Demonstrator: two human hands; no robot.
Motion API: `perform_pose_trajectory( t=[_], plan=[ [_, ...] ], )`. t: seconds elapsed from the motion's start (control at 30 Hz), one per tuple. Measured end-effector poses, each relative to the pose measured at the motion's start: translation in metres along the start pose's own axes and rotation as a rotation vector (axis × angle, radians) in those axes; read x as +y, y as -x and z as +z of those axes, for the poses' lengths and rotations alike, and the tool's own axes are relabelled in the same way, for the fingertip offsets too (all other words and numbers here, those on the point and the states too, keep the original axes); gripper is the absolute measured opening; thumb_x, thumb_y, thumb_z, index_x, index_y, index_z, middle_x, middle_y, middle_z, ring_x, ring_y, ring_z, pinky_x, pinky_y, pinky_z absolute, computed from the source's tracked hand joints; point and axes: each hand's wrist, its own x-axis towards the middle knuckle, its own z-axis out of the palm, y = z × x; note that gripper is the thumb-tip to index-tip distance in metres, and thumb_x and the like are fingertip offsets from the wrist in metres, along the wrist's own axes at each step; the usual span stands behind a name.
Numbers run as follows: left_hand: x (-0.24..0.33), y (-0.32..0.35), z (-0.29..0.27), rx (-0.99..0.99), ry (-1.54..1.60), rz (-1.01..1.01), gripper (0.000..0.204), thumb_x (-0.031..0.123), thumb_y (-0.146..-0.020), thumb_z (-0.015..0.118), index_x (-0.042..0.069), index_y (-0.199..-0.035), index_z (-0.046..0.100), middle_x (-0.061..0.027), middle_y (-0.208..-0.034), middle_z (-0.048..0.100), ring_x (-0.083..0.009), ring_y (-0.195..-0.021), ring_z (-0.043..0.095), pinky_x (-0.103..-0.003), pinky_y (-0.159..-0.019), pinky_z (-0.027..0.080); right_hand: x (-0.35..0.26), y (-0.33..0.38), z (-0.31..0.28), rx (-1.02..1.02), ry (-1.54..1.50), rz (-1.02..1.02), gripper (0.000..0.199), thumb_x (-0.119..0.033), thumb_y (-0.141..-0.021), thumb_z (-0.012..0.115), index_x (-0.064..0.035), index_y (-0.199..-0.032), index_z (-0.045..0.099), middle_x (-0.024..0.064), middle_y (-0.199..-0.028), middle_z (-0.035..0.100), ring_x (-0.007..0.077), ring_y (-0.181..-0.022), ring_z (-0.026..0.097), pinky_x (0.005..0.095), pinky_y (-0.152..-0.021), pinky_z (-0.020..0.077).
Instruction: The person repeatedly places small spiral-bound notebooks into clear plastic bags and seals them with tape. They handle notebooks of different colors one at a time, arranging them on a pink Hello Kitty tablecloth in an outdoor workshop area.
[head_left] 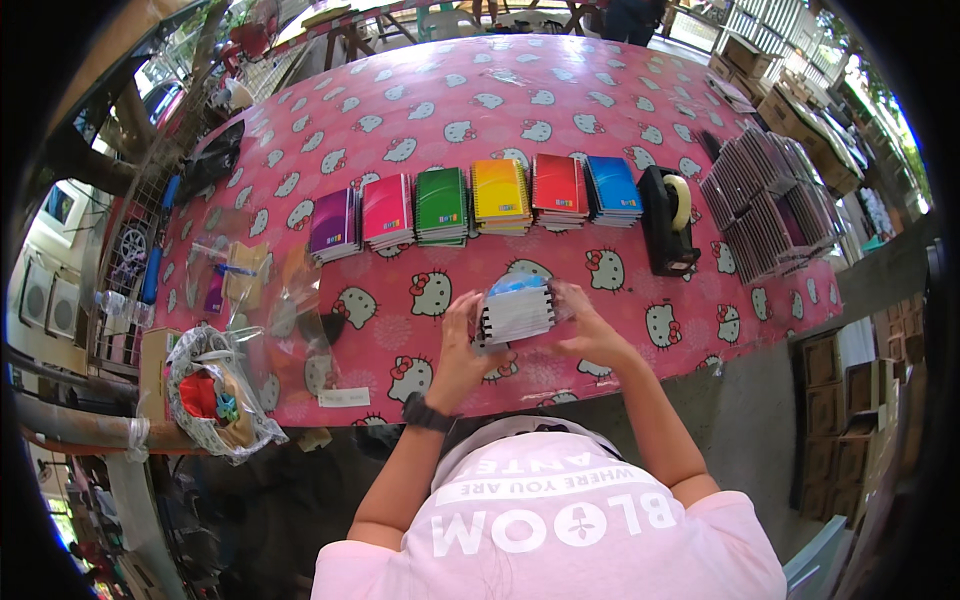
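A small stack of spiral notebooks (517,314) is held in front of me, just above the near part of the table. Its white page edges face me, a bit of blue shows on top, and clear plastic seems to surround it. My left hand (462,350) grips the stack's left side by the black coils. On the other side, my right hand (594,335) has its fingers curled at the plastic wrapper (563,303); its fingertips are partly blurred. Beyond stand notebook piles in a row: purple (334,224), pink (387,209), green (441,204), yellow (500,194), red (560,188) and blue (613,190).
A black tape dispenser (668,225) stands right of the row, beside a large block of stacked notebooks (775,205). Clear plastic bags (290,300) lie at the left, near a bag of scraps (215,395). Pink cloth with white cat faces (400,320) covers the table; cartons (840,390) stand beyond its right side.
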Motion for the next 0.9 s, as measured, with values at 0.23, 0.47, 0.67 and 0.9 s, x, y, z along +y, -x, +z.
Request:
perform_pose_trajectory(
  t=[0.23, 0.47, 0.67, 0.9],
  plan=[
    [-0.007, -0.021, 0.026, -0.248, 0.606, -0.26, 0.084, 0.015, -0.059, 0.086, 0.005, -0.127, 0.038, -0.0107, -0.122, 0.05, -0.0198, -0.114, 0.049, -0.036, -0.097, 0.041, -0.011, -0.005, -0.011, 0.138, 0.058, -0.059, 0.082, -0.017, -0.058, 0.085, -0.0062, -0.128, 0.043, 0.0097, -0.124, 0.05, 0.0192, -0.11, 0.05, 0.0344, -0.094, 0.0392],
    [0.006, -0.007, 0.02, -0.056, 0.365, -0.014, 0.079, 0.016, -0.065, 0.083, 0.008, -0.129, 0.037, -0.0111, -0.123, 0.053, -0.0261, -0.122, 0.044, -0.04, -0.102, 0.036, 0.003, 0.026, -0.026, 0.2, 0.129, -0.135, 0.081, -0.026, -0.06, 0.085, -0.0077, -0.128, 0.046, 0.0102, -0.126, 0.05, 0.0224, -0.114, 0.047, 0.0368, -0.094, 0.0375],
    [0.06, -0.038, -0.029, -0.113, -0.217, 0.507, 0.049, 0.019, -0.065, 0.079, 0.009, -0.108, 0.059, -0.0101, -0.122, 0.056, -0.0319, -0.124, 0.04, -0.045, -0.105, 0.027, -0.019, 0.017, -0.03, -0.045, 0.382, -0.383, 0.055, -0.01, -0.057, 0.077, -0.0146, -0.11, 0.064, 0.0003, -0.129, 0.052, 0.0251, -0.123, 0.038, 0.0404, -0.101, 0.0303],
    [0.024, -0.004, -0.031, 0.074, 0.049, 0.17, 0.042, -0.003, -0.067, 0.053, 0.01, -0.107, 0.061, -0.0072, -0.12, 0.057, -0.0346, -0.124, 0.04, -0.044, -0.102, 0.033, -0.018, 0.008, -0.027, -0.164, 0.542, -0.42, 0.065, -0.008, -0.055, 0.073, -0.0303, -0.115, 0.063, -0.0054, -0.142, 0.041, 0.0309, -0.133, 0.026, 0.0513, -0.105, 0.0216]
  ],
)
